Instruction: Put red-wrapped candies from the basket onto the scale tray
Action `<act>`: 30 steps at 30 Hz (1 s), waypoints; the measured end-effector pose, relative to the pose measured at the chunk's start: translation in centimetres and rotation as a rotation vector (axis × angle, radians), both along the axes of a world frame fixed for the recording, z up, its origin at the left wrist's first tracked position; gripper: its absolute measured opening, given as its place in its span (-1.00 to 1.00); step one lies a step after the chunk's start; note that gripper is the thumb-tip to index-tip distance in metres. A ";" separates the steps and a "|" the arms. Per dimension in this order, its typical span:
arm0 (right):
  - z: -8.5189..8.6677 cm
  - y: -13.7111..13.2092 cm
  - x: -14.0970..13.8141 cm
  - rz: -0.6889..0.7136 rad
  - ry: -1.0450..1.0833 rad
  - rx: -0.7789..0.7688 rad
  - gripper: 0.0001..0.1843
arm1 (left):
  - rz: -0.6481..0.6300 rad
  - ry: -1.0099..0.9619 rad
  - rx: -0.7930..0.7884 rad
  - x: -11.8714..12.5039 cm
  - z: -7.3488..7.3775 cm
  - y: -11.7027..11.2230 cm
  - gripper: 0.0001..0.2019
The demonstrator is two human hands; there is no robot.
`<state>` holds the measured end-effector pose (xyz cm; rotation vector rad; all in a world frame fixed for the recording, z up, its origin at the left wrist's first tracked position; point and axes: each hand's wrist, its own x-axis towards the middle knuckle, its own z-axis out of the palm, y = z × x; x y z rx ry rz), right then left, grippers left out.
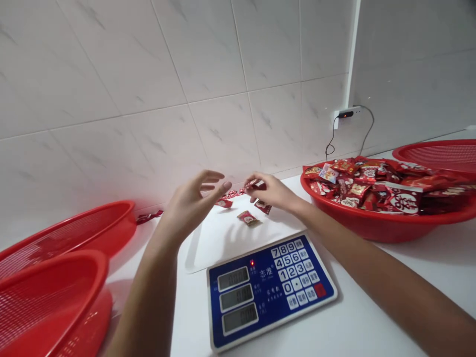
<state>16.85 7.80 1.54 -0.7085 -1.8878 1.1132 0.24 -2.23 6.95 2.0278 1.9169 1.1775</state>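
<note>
Small red, glossy plastic packet (248, 218) lies mid-frame on flat white rectangular tray (211, 240) | I'd expect it light, soft, slippery; I'd pinch an end | left hand (193, 206) loosely open, apparently empty | right hand (270, 190) curled; I can't tell if anything's gripped

Middle packet (248, 218): lying there, red and gold, mid tray (208, 248)
Left packet (224, 203): red, near far-left corner
Right packet (264, 207): dark red, towards far-right corner

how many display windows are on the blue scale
3, stacked one above another on the left side of the scale's panel: the top display, the middle display and the bottom display. None looks hidden.
</note>
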 end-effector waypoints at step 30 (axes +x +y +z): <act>0.1 0.7 2.4 0.027 -0.032 -0.205 -0.77 | -0.020 0.265 -0.298 -2.7 -3.2 3.4 -0.75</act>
